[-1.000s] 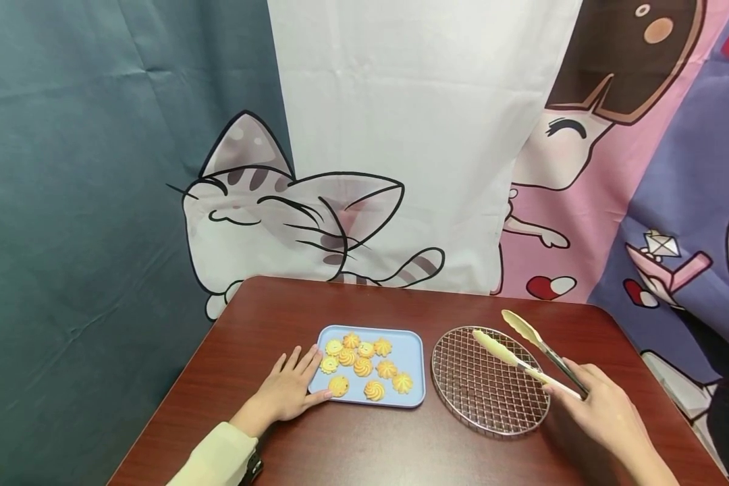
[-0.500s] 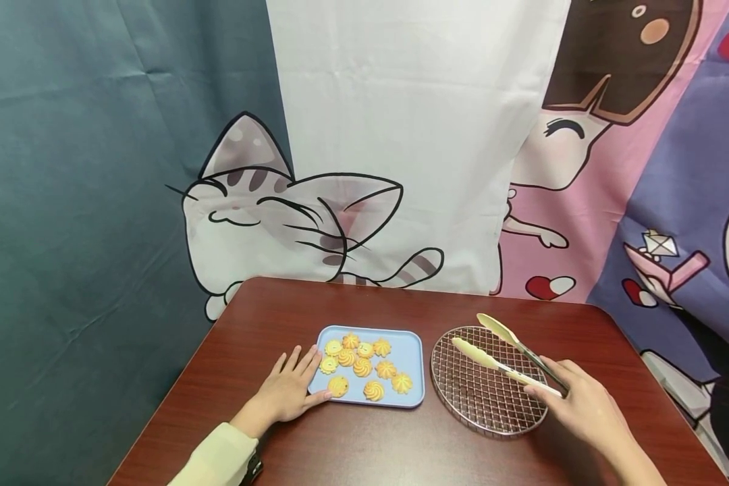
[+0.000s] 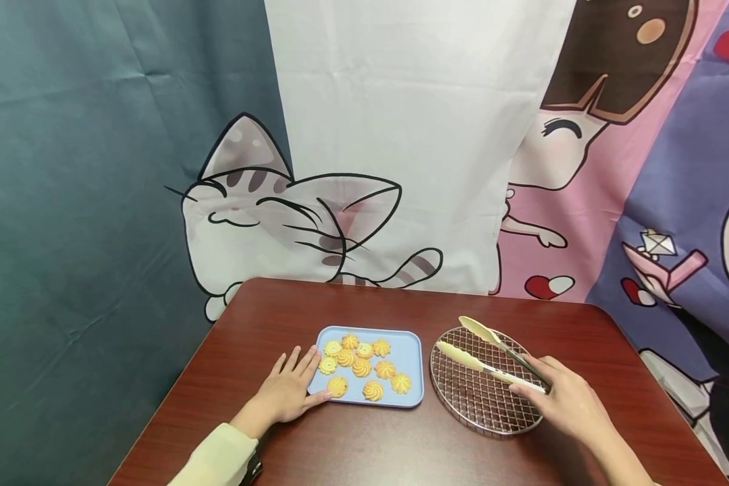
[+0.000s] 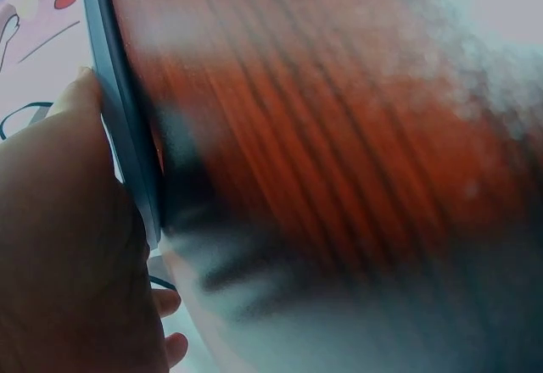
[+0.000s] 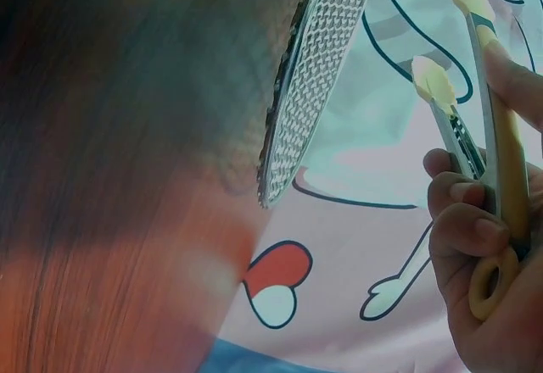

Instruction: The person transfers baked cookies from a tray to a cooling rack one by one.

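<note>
A light blue tray (image 3: 410, 364) holds several piped butter cookies (image 3: 361, 367). My left hand (image 3: 283, 393) rests with straight fingers at the tray's left edge, thumb by its near corner. In the left wrist view the thumb lies along the side of the tray (image 4: 125, 110). My right hand (image 3: 574, 399) grips a pair of tongs (image 3: 501, 373) with pale yellow tips, spread apart and pointing left over the round wire rack (image 3: 492, 405). In the right wrist view the fingers curl round the tongs (image 5: 506, 161), with nothing between the tips.
The tray and the rack stand side by side on a dark red-brown wooden table (image 3: 364, 445). Behind the table's far edge hangs a cloth (image 3: 389, 135) with a cartoon cat and figures. A dark shape shows at the far right.
My right hand has moved left with the tongs, bringing their tips across the rack toward the tray. The left hand, tray and cookies stay in place.
</note>
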The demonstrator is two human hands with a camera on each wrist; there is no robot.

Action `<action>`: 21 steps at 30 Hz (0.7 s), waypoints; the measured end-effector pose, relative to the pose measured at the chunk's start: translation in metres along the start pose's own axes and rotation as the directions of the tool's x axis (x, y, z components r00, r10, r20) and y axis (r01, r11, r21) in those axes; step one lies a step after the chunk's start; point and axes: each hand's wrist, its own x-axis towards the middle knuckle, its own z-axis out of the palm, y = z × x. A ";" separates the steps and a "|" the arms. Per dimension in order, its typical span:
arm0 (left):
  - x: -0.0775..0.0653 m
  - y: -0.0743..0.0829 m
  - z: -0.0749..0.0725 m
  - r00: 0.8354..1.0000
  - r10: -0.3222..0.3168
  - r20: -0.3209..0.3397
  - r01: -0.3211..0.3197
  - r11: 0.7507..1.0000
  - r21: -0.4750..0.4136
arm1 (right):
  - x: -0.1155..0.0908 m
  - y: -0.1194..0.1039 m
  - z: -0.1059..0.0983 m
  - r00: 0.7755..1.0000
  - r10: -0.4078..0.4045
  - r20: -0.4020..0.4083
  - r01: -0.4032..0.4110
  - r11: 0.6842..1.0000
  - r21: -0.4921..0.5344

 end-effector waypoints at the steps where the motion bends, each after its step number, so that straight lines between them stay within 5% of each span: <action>1: 0.000 0.000 0.000 1.000 0.000 -0.001 0.000 1.000 0.000 | 0.001 -0.001 0.000 1.000 -0.007 -0.003 0.007 1.000 -0.004; 21: 0.000 -0.001 0.001 1.000 0.003 0.003 -0.003 1.000 -0.004 | 0.013 -0.022 0.011 0.998 -0.018 0.063 0.015 0.998 0.056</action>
